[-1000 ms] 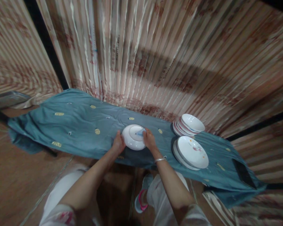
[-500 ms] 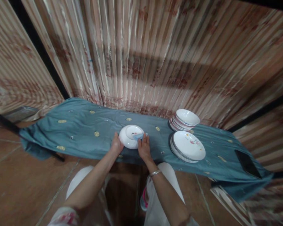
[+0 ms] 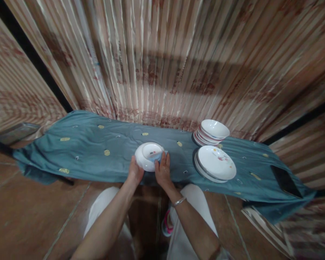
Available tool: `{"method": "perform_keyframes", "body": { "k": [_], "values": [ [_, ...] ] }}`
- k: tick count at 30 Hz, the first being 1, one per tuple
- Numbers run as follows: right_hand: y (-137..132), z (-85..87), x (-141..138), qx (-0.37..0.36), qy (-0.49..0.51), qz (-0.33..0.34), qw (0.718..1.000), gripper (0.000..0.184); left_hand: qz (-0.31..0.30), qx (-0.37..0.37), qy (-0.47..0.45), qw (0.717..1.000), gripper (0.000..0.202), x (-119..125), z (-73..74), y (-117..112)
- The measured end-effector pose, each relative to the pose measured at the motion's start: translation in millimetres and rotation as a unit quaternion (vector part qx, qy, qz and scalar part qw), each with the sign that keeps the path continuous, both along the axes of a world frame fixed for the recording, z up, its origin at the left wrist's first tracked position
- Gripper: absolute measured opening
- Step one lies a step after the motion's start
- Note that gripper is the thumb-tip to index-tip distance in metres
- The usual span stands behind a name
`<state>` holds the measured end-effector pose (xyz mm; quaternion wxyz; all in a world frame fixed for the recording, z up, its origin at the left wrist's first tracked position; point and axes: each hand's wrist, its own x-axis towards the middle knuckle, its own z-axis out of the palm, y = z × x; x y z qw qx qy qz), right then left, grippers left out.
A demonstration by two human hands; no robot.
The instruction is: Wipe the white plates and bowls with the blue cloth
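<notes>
A white bowl [image 3: 142, 156] is upside down near the front edge of the cloth-covered table, its round foot and small printed mark facing up. My left hand [image 3: 135, 171] grips the bowl's left side. My right hand [image 3: 163, 171] presses a light blue cloth [image 3: 157, 156] against the bowl's base and right side. Part of the cloth is hidden beneath my right fingers. To the right stands a stack of white plates [image 3: 216, 162] with a flower print on the top one, and behind it a stack of white bowls [image 3: 214, 129].
A dark phone [image 3: 285, 181] lies at the table's right end. The green tablecloth [image 3: 89, 151] with yellow pineapple prints hangs over the edges. Black frame poles [image 3: 35, 54] rise at the sides, and a striped curtain [image 3: 157, 72] hangs behind.
My right hand has shifted slightly down and left with the cloth across the bowl's base. My left hand sits a little lower on the bowl, and the view has shifted slightly.
</notes>
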<state>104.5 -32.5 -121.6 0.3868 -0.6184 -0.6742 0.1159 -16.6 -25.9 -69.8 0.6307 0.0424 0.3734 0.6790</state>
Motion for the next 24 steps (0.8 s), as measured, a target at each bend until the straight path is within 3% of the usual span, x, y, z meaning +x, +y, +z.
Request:
{"method": "perform_keyframes", "body": {
  "k": [6, 15, 24],
  "values": [
    [-24, 0.8, -8, 0.045, -0.048, 0.027, 0.997, 0.069, -0.009, 0.000, 0.002, 1.000, 0.051, 0, 3.3, 1],
    [-41, 5.4, -15, 0.064, -0.138, 0.092, 0.984, 0.068, -0.018, -0.057, 0.007, 0.998, 0.056, 5, 24.6, -6],
    [-40, -3.6, -33, 0.161, -0.200, 0.120, 0.959, 0.053, -0.018, -0.076, 0.006, 0.997, 0.054, 1, 21.4, -7]
  ]
}}
